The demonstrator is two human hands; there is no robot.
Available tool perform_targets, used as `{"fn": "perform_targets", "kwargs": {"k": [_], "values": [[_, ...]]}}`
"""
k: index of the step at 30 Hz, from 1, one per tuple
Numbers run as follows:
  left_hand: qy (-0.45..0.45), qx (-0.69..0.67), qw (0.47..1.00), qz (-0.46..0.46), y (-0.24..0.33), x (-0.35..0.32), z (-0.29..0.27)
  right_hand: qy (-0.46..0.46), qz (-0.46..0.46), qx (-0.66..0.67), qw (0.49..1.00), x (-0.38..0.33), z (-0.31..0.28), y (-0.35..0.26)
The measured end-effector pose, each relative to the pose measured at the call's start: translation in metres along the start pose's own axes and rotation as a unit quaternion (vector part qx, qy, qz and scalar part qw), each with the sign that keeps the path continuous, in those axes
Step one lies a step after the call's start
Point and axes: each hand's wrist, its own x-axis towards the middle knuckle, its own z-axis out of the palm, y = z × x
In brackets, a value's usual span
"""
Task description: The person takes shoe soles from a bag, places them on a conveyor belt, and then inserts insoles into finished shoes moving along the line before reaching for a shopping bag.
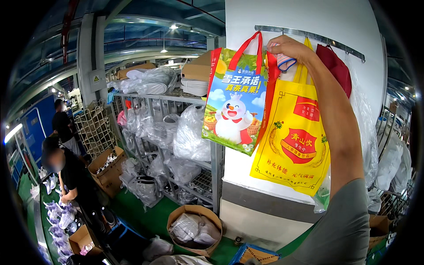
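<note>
My right hand (292,47) is raised to a hook rail (309,36) on a white wall. Its fingers are curled closed round a small striped cloth (285,62), partly hidden by the hand. Just left hangs a glossy printed tote bag (234,99) with red handles and a cartoon snowman. Beneath my hand and behind my forearm hangs a yellow bag (282,128) with a red shield print. A dark red cloth item (336,68) hangs right of my wrist. My left hand is out of view.
A metal rack (215,176) left of the wall holds plastic-wrapped goods (193,134). On the green floor stands a round-sided carton (194,210) with bagged items. Farther left, a person in black (79,185) is beside a line of shoes (57,225).
</note>
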Motion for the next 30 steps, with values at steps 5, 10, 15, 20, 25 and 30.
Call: {"fn": "perform_targets", "kwargs": {"k": [5, 10, 15, 20, 25, 30], "values": [[0.012, -0.006, 1.000, -0.008, -0.021, 0.004, 0.000, -0.064, 0.076, -0.164, 0.981, 0.024, 0.007, 0.003], [-0.011, 0.012, 1.000, 0.010, -0.018, 0.000, -0.002, 0.012, 0.086, 0.034, 0.996, 0.000, 0.018, -0.008], [-0.007, -0.038, 0.999, 0.009, -0.038, 0.014, -0.002, -0.060, 0.099, 0.260, 0.959, -0.016, 0.010, -0.006], [-0.042, -0.022, 0.999, 0.004, -0.028, 0.030, 0.014, -0.146, 0.069, 0.216, 0.963, 0.013, -0.015, 0.044], [-0.015, -0.052, 0.996, 0.073, -0.065, 0.050, 0.011, -0.014, 0.135, -0.026, 0.990, -0.004, 0.022, -0.017], [-0.138, 0.168, 0.975, -0.042, -0.036, 0.042, 0.014, -0.128, 0.022, -0.011, 0.991, 0.036, 0.013, 0.063]]}}
